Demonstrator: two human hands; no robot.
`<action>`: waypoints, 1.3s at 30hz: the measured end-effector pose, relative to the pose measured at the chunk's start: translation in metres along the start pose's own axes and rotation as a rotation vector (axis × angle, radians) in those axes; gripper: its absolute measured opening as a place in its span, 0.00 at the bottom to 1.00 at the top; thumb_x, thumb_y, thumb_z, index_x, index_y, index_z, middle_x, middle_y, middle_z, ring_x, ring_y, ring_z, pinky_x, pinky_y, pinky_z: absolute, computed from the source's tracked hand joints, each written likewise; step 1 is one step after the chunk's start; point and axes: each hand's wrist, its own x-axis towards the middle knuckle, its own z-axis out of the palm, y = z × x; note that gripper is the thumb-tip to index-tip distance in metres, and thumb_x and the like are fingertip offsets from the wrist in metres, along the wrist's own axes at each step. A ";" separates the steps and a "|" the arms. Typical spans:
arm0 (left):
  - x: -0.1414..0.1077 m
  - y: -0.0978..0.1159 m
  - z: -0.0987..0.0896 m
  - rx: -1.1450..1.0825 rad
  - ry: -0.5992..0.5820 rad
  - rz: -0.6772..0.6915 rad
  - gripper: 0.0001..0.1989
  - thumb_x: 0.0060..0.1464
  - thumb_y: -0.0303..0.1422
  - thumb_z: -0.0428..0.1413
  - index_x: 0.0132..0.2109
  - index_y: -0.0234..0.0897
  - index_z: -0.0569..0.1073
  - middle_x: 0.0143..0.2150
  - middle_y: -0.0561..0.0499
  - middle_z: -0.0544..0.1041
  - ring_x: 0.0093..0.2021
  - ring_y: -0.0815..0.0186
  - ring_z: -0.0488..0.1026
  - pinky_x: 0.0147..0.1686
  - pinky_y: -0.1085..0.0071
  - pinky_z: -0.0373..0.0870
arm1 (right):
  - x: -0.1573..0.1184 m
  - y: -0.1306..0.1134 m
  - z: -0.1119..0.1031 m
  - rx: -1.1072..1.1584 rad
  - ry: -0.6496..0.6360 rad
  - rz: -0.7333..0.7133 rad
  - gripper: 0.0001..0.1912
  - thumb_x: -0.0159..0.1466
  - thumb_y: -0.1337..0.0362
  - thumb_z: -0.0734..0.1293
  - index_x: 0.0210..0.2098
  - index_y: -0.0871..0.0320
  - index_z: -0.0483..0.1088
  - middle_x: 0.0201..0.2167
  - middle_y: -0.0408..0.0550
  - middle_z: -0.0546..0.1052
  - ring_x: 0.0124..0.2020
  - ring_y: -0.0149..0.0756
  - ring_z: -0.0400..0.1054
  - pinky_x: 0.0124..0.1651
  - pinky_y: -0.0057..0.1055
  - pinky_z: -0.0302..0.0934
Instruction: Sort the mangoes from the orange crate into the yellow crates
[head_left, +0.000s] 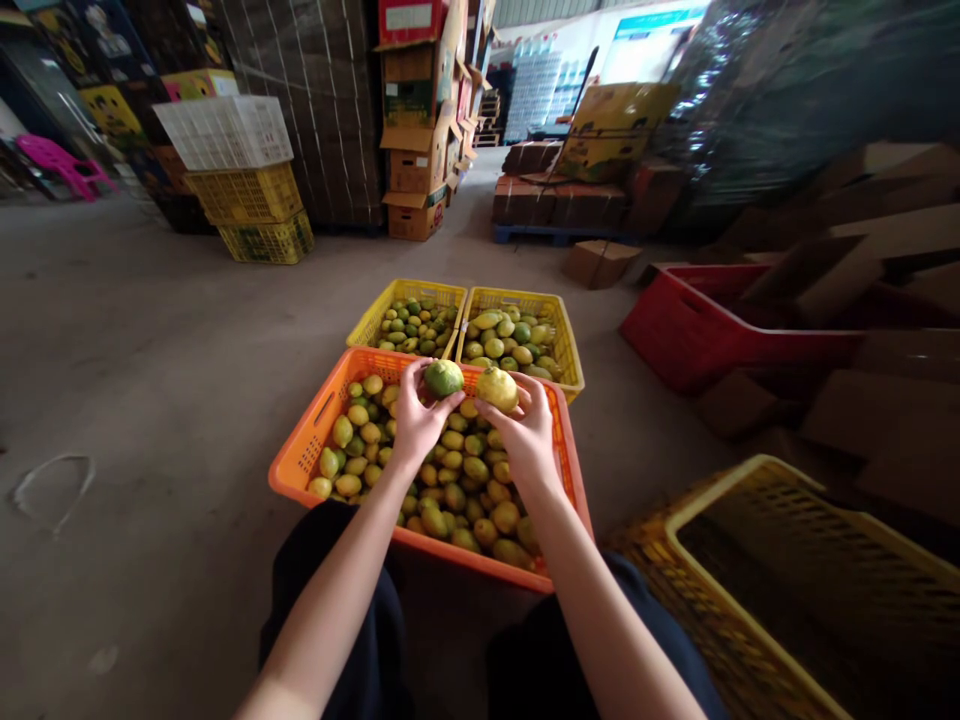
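Between the thumb and fingers of my left hand (pixel 417 412) is a green lemon (pixel 444 379). A yellow lemon (pixel 496 389) is gripped the same way in my right hand (pixel 531 425). Both fruits are held up side by side, a small gap apart, above the far part of an orange crate (pixel 300 455). Many yellow and greenish lemons (pixel 451 460) lie loose in that crate, partly hidden by my forearms. Just beyond it stand two yellow crates, the left one (pixel 367 318) with small, mostly green fruit and the right one (pixel 571 350) with larger yellow-green fruit.
A yellow crate (pixel 720 490) stands at my right, near a red crate (pixel 675 330) with cardboard around it. Stacked crates (pixel 247 195) and cardboard boxes (pixel 412 175) rise farther back. A blue pallet (pixel 532 236) bears bundled cardboard. Concrete floor (pixel 172 330) extends to the left.
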 end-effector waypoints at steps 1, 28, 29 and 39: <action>0.000 0.001 0.001 -0.008 0.007 -0.018 0.29 0.29 0.12 0.63 0.42 0.38 0.72 0.45 0.50 0.74 0.47 0.66 0.71 0.48 0.74 0.67 | 0.000 0.000 0.000 0.008 0.006 0.002 0.26 0.40 0.73 0.74 0.39 0.54 0.68 0.35 0.39 0.76 0.34 0.30 0.69 0.38 0.26 0.64; 0.009 0.007 -0.012 -0.429 -0.117 -0.445 0.10 0.51 0.26 0.53 0.43 0.33 0.71 0.40 0.45 0.77 0.42 0.63 0.75 0.43 0.67 0.74 | 0.009 -0.020 -0.004 0.473 -0.135 0.444 0.09 0.55 0.67 0.62 0.35 0.60 0.72 0.28 0.47 0.77 0.29 0.37 0.73 0.30 0.34 0.70; 0.009 0.007 -0.012 -0.428 -0.128 -0.445 0.10 0.52 0.27 0.53 0.43 0.32 0.71 0.41 0.44 0.77 0.42 0.63 0.75 0.43 0.68 0.74 | 0.008 -0.019 -0.004 0.470 -0.130 0.450 0.10 0.55 0.67 0.62 0.35 0.60 0.72 0.28 0.47 0.77 0.29 0.37 0.73 0.29 0.33 0.70; 0.010 0.007 -0.011 -0.422 -0.121 -0.523 0.14 0.58 0.32 0.47 0.47 0.32 0.72 0.39 0.43 0.77 0.36 0.66 0.76 0.26 0.79 0.72 | 0.008 -0.022 -0.004 0.422 -0.079 0.523 0.11 0.58 0.63 0.59 0.30 0.61 0.70 0.21 0.50 0.75 0.20 0.37 0.69 0.17 0.29 0.62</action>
